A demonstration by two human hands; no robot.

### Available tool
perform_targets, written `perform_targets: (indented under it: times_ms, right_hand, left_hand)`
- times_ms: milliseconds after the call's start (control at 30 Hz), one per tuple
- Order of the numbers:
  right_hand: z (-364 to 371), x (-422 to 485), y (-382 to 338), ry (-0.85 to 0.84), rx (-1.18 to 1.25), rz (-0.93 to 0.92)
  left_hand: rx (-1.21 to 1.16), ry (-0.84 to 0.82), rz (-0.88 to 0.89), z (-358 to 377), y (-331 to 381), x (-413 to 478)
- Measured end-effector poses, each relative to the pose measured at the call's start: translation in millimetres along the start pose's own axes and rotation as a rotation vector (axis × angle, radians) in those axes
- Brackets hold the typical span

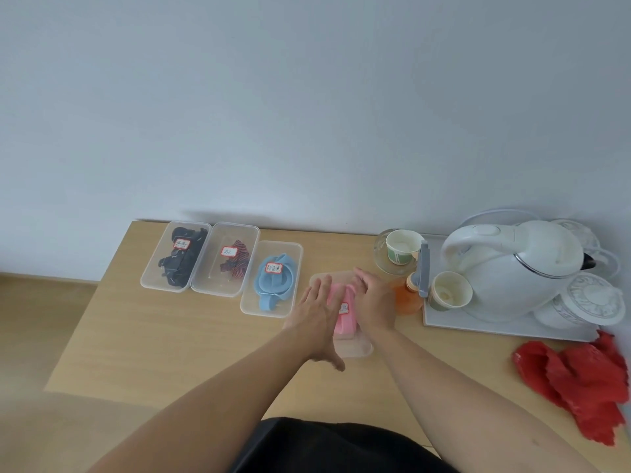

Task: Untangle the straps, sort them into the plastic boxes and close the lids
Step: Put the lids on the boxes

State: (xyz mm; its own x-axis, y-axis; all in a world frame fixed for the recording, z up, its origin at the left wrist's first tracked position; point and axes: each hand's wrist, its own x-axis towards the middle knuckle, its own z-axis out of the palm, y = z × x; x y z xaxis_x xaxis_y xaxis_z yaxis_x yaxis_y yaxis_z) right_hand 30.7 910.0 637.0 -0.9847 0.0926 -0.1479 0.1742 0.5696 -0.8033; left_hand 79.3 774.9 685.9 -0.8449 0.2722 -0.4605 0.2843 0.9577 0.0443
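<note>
The pink box [355, 350] sits on the table [170, 336] right in front of the person, with its clear lid on and the pink strap [343, 319] folded inside under a small label. Both hands lie on top of this lid, most likely to press it down until it snaps shut. The left hand [316, 305] is flat on the left side of the pink box, fingers straight and spread, pushing rather than gripping. The right hand [374, 298] covers the right side; its fingers bend down towards the far edge, but blur hides whether they pinch the rim or only press, so I cannot tell. The strap shows in the gap between the two hands, under the lid and touched by neither. Just left of the pink box stands the blue strap box [297, 268], then the striped strap box [218, 285] and the black strap box [150, 274], all seemingly lidded. Right of the pink box are an orange bottle [408, 300], a kettle [512, 268] on a tray [495, 327], and a red cloth [580, 387].
</note>
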Motion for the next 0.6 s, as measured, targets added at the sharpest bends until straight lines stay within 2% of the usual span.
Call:
perform_targets:
  times_ms: [200,300,367,500,600]
  right_hand:
    - [10.2,-10.2,19.8,0.021,-0.166,-0.218]
    - [11.9,-7.5,21.0,-0.002,-0.381,-0.428]
    - [11.1,-6.9,17.9,-0.058,-0.455,-0.509]
    - [4.7,-14.8,23.1,-0.288,-0.588,-0.565]
    - [1.8,-19.2,29.2,-0.279,-0.617,-0.612]
  left_hand:
    - [0.073,-0.049,0.023,8.0,2.8,-3.5]
    - [-0.039,-0.061,0.001,16.2,5.8,-3.6]
    - [-0.055,-0.045,-0.014,22.4,7.3,-2.2]
    - [-0.091,0.050,0.042,25.9,8.1,-5.3]
    - [-0.069,0.090,0.050,26.3,5.4,-3.0]
